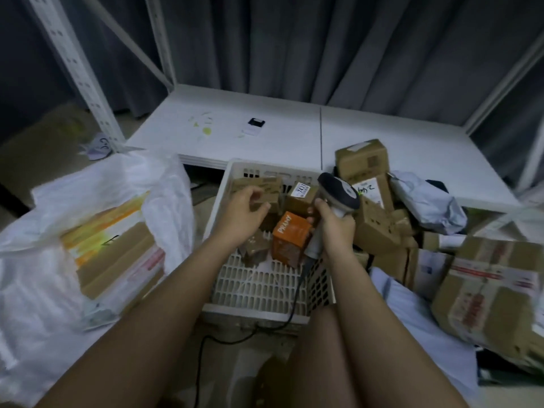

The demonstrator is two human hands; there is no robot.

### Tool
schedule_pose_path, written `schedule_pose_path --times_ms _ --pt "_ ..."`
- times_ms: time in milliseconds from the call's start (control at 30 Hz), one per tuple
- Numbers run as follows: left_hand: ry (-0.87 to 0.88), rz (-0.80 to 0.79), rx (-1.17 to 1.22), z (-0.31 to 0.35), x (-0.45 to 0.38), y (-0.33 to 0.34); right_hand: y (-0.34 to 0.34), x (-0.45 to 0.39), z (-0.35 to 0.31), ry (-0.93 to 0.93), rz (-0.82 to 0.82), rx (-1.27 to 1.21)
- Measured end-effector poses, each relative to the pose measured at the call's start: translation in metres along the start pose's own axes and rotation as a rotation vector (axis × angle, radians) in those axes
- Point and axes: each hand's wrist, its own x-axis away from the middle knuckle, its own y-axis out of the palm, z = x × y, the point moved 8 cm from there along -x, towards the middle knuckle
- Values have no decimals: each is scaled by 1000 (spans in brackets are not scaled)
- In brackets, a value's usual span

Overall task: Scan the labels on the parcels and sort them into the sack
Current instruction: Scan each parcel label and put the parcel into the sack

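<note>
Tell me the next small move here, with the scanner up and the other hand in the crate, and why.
Probably lift the brown box that the left hand is gripping clear of the white crate and turn its label toward the scanner held in the right hand. No label shows on its visible faces, and the sack waits open to the left.

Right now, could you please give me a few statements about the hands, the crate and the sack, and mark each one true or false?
1. The right hand grips the handheld barcode scanner. True.
2. The left hand is tucked inside the white sack. False: it is over the white plastic crate, at a brown cardboard box.
3. An orange box stands in the crate. True.
4. The sack holds no parcels. False: flat cardboard parcels lie in its open mouth.
5. The scanner is cordless. False: a black cable trails from its handle.
</note>
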Motion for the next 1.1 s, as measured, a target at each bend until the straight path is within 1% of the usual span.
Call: schedule_pose_path --times_ms 67,233,367,467,533,600,667,800,900,1000,1100 --pt "-59 -29 -18 -17 -20 30 -5 -15 4 29 26 -5" --pt "-192 -118 -102 -70 -52 109 -17 -53 20 36 27 37" --pt "-318 -198 -89 -102 -64 165 -22 -76 34 43 39 44" --pt "-388 -224 -66 -115 -69 196 -24 -88 41 46 43 63" --pt "-414 -245 -155 -125 -71 210 -24 -93 47 53 50 60" --pt "-431 -224 -183 -136 -75 218 -22 -97 53 64 42 55" --pt "-445 -208 -141 -144 -77 225 -18 -98 54 67 33 49" --pt "-457 -188 -122 -146 -83 218 -22 -101 52 72 40 61" --pt "-528 -164 40 -144 -85 191 -26 -98 49 87 67 63" --pt "-479 -71 135 -130 -85 150 -23 -92 42 67 41 58" --pt "-415 25 198 -100 -75 103 -19 -79 33 48 28 30"
